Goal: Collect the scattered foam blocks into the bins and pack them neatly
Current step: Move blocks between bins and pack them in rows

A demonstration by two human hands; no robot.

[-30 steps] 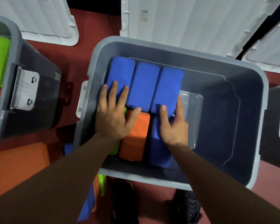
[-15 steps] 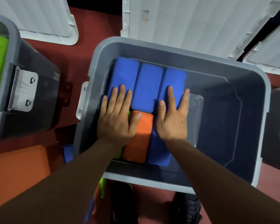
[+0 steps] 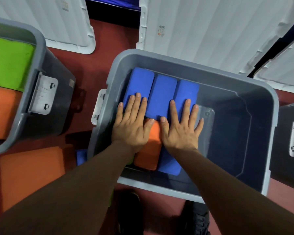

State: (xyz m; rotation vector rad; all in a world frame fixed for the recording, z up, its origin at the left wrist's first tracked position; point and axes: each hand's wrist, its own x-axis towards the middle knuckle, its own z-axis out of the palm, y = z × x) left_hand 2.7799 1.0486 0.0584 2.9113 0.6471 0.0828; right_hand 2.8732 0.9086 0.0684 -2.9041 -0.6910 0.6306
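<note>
Grey bin, centre: three blue blocks in a row beside an orange block, left hand and right hand both flat with fingers spread, the right newly slid forward onto the row; layer apparently being pressed level.

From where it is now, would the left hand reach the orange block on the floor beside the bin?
Probably yes. The left hand lies flat inside the grey bin, holding nothing; the orange block lies uncovered on the floor outside its left wall, so only the rim needs clearing.
</note>
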